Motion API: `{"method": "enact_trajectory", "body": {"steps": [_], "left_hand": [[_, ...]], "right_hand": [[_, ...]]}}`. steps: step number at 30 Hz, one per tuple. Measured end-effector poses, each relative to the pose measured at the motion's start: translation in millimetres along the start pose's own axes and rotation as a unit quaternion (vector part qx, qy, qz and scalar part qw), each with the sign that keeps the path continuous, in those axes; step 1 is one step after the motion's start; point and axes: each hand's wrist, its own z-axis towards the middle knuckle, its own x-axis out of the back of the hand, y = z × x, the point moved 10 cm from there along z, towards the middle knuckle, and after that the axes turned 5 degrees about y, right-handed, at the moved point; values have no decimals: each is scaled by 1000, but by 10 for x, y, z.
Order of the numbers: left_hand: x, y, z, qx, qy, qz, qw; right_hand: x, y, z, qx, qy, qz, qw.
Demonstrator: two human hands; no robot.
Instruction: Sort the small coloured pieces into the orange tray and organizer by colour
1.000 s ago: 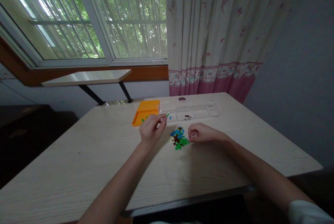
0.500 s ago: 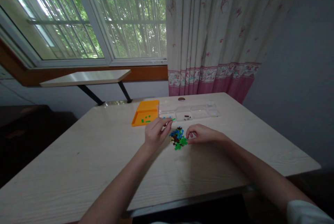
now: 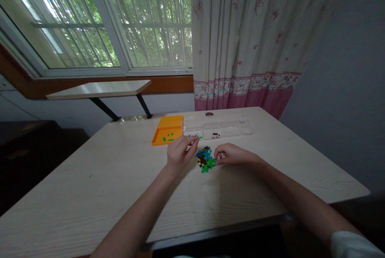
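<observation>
My left hand [image 3: 179, 151] is closed in a pinch on a small green building brick [image 3: 200, 137], held over the near edge of the clear tray. Below and to its right, a pile of small building bricks [image 3: 205, 157] lies on the table, blue at the back, brown and tan in the middle, green at the front. My right hand [image 3: 228, 154] rests at the pile's right side with its fingers curled and closed beside the green bricks. Whatever is between those fingertips, if anything, is hidden.
An orange box [image 3: 156, 139] with several green bricks in it lies behind my left hand. To its right stretches a clear compartment tray [image 3: 230, 130] with blue and brown bricks inside. A dark oval [image 3: 209, 114] is at the table's back edge, and a raised shelf [image 3: 102, 88] stands back left.
</observation>
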Motion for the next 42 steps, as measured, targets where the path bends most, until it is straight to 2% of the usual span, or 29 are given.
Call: {"method": "enact_trajectory", "body": {"steps": [5, 8, 11, 13, 15, 18, 20, 22, 25, 27, 30, 33, 35, 37, 42], "left_hand": [[-81, -69, -58, 18, -26, 11, 999], [-296, -197, -124, 36, -127, 35, 991], [-433, -469, -189, 68, -230, 87, 967], [-372, -761, -204, 115, -250, 135, 952], [-233, -1096, -237, 174, -248, 195, 933], [-51, -1549, -407, 258, -270, 288, 882], [-1, -1728, -535, 289, -292, 318, 855], [-1, -1799, -614, 300, -306, 326, 842], [-69, -1727, -618, 293, -310, 306, 851], [-209, -1564, -601, 277, -328, 245, 870], [-542, -1144, -642, 243, -396, 79, 882], [-790, -702, -724, 202, -466, -31, 861], [-863, -504, -745, 174, -488, -50, 854], [-886, -396, -736, 152, -494, -48, 855], [-882, -332, -702, 110, -487, -9, 866]], "right_hand": [[-7, -2, 1, 7, 0, 4, 1000], [-13, 19, 2, 4, -2, 5, 1000], [-11, 22, -1, 4, -1, 2, 1000], [-8, 16, -4, 5, 0, 2, 1000], [-7, 11, -5, 7, 1, 5, 1000], [-12, 21, -5, 4, 2, 8, 1000], [-11, 30, -4, -1, 4, 6, 1000], [-1, 36, -5, -6, 9, 2, 1000], [15, 41, -7, -11, 17, 0, 1000], [14, 41, -7, -8, 21, -1, 1000], [7, 40, -5, -1, 26, -3, 1000], [10, 42, -6, 0, 28, -6, 1000], [13, 31, -9, 2, 26, -5, 1000], [16, 12, -12, 6, 23, -4, 1000], [23, 0, -10, 0, 23, -8, 1000]]}}
